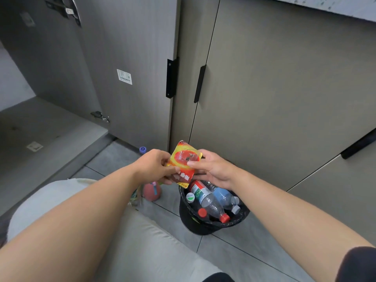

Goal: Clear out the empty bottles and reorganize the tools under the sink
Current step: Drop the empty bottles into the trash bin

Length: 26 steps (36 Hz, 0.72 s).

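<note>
Grey floor tiles (pixel 234 249) carry the bin (pixel 186 220), bottles (pixel 211 202) inside. Left grip (pixel 154 165) and right grip (pixel 213 168) both pinch the packet (pixel 184 161) just above the bin. Advised: release directly over the opening, clear of the rim.

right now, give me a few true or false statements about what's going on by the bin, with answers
1. The left hand and right hand both hold the red and yellow packet. True.
2. The black bin is empty. False: it holds several plastic bottles.
3. The cabinet door on the left stands open. True.
4. The packet lies on the floor. False: it is held up in the air, next to the bin's far edge.
</note>
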Each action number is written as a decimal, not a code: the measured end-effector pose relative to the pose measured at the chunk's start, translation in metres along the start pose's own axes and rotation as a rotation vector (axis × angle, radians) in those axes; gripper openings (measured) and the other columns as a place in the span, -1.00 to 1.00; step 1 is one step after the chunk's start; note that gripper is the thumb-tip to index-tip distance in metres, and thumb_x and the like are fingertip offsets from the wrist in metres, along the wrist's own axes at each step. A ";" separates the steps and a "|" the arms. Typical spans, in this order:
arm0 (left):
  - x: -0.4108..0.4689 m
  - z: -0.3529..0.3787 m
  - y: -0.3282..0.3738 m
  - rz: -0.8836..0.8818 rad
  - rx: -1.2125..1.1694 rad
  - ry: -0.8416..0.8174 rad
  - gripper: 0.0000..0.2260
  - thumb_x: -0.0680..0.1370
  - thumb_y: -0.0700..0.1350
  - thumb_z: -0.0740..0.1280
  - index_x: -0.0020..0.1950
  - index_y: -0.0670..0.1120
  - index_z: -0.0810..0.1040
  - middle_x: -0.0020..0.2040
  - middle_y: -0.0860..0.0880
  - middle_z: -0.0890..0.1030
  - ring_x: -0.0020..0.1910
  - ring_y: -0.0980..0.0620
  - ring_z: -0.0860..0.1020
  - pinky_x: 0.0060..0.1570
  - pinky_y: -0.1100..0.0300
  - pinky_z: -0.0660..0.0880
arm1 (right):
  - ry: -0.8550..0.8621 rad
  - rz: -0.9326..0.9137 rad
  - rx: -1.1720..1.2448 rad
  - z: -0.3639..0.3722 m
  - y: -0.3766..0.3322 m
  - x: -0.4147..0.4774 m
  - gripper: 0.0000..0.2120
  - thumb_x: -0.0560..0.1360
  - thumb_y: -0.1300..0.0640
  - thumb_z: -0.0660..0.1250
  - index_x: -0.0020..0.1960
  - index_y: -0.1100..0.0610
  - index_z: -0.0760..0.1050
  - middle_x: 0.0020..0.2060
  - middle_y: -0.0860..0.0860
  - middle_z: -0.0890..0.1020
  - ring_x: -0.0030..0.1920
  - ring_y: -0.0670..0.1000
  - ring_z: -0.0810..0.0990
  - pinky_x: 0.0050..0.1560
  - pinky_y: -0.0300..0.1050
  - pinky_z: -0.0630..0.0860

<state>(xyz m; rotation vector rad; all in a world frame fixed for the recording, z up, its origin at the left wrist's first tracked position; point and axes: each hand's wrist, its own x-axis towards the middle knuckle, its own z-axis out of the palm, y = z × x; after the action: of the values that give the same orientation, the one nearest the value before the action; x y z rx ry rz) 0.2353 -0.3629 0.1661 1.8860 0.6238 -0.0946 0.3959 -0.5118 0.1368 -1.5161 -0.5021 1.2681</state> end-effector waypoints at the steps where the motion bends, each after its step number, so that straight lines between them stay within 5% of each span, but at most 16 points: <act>1: -0.001 0.000 -0.001 -0.021 -0.027 -0.009 -0.80 0.59 -0.09 0.42 0.02 -0.24 0.62 -0.15 -0.13 0.74 -0.20 0.00 0.73 -0.12 0.08 0.69 | 0.020 -0.009 -0.002 -0.005 -0.002 0.000 -0.52 0.54 0.25 0.42 0.38 0.27 0.33 0.25 0.26 0.60 0.25 0.25 0.61 0.29 0.21 0.53; 5: -0.002 -0.002 -0.009 -0.063 0.078 -0.035 -0.75 0.63 -0.09 0.36 -0.01 -0.31 0.61 -0.11 -0.22 0.72 -0.13 -0.12 0.73 -0.07 0.00 0.69 | 0.194 0.013 -0.140 -0.042 -0.011 0.002 -0.53 0.49 0.26 0.48 0.31 0.18 0.33 0.22 0.20 0.63 0.16 0.14 0.67 0.08 0.10 0.65; 8: 0.002 -0.005 -0.013 -0.064 0.159 -0.021 -0.78 0.64 -0.11 0.35 0.01 -0.28 0.60 -0.09 -0.20 0.72 -0.10 -0.08 0.73 -0.11 0.07 0.68 | 0.404 0.042 -0.523 -0.075 -0.007 0.002 -0.59 0.45 0.21 0.46 0.20 0.11 0.34 0.10 0.18 0.66 0.06 0.12 0.67 0.02 0.07 0.62; 14: 0.007 -0.004 -0.013 -0.042 0.219 -0.012 -0.83 0.64 -0.12 0.33 0.01 -0.22 0.59 -0.09 -0.18 0.72 -0.12 -0.06 0.72 -0.09 0.07 0.65 | 0.527 0.125 -1.233 -0.107 0.015 0.001 -0.65 0.47 0.04 0.37 0.22 -0.05 0.38 0.01 0.01 0.64 0.04 0.15 0.63 -0.05 -0.04 0.55; 19: 0.009 -0.003 -0.012 -0.038 0.252 -0.021 -0.85 0.64 -0.12 0.31 0.03 -0.20 0.60 -0.10 -0.12 0.72 -0.12 0.00 0.72 -0.13 0.13 0.65 | 0.611 0.097 -1.409 -0.103 0.049 0.002 -0.76 0.49 0.05 0.33 0.13 -0.04 0.38 -0.05 0.10 0.66 -0.04 0.22 0.62 -0.19 -0.02 0.49; 26: 0.010 -0.005 -0.015 -0.050 0.247 -0.018 -0.86 0.65 -0.15 0.29 0.01 -0.20 0.59 -0.12 -0.12 0.72 -0.09 -0.04 0.72 -0.13 0.13 0.64 | 0.648 0.060 -1.463 -0.096 0.072 0.012 -0.60 0.45 0.28 0.33 0.24 0.03 0.37 0.04 0.07 0.59 0.07 0.17 0.55 -0.18 -0.02 0.43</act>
<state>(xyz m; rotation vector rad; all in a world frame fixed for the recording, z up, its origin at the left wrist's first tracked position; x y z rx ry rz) 0.2353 -0.3506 0.1522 2.1044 0.6709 -0.2296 0.4643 -0.5707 0.0569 -2.9728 -1.0218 0.1932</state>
